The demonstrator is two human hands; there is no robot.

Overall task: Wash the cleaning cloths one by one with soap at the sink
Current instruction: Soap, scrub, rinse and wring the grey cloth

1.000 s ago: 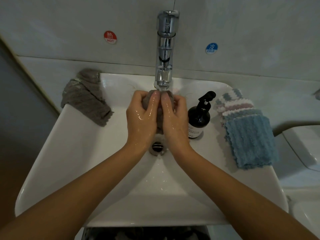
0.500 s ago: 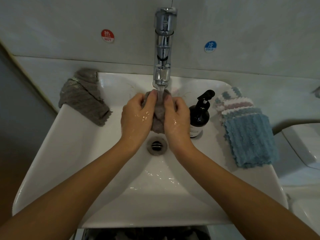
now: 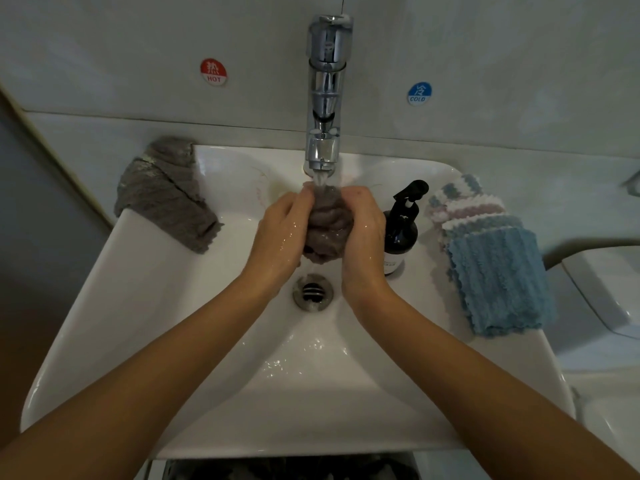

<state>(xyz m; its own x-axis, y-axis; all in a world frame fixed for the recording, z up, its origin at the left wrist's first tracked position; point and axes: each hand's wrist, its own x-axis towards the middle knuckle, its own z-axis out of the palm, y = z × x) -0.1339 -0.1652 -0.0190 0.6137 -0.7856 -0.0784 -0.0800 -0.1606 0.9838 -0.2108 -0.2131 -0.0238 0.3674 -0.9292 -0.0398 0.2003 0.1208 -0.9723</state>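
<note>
A wet grey cloth (image 3: pixel 325 226) is bunched up between both hands, right under the running chrome tap (image 3: pixel 325 95). My left hand (image 3: pixel 280 237) grips its left side and my right hand (image 3: pixel 363 233) grips its right side, fingers curled round it. Water streams onto the top of the cloth. Below it lies the drain (image 3: pixel 312 292) of the white sink (image 3: pixel 138 306). A black soap pump bottle (image 3: pixel 401 230) stands just right of my right hand.
Another grey cloth (image 3: pixel 166 199) is draped over the sink's back left corner. A stack of blue and striped cloths (image 3: pixel 495 271) lies on the right rim. Hot (image 3: pixel 213 71) and cold (image 3: pixel 419 93) stickers mark the wall. A white toilet lid (image 3: pixel 602 289) sits at the right.
My hands have spread slightly apart, showing more of the bunched grey cloth between them. Both have stayed under the running water.
</note>
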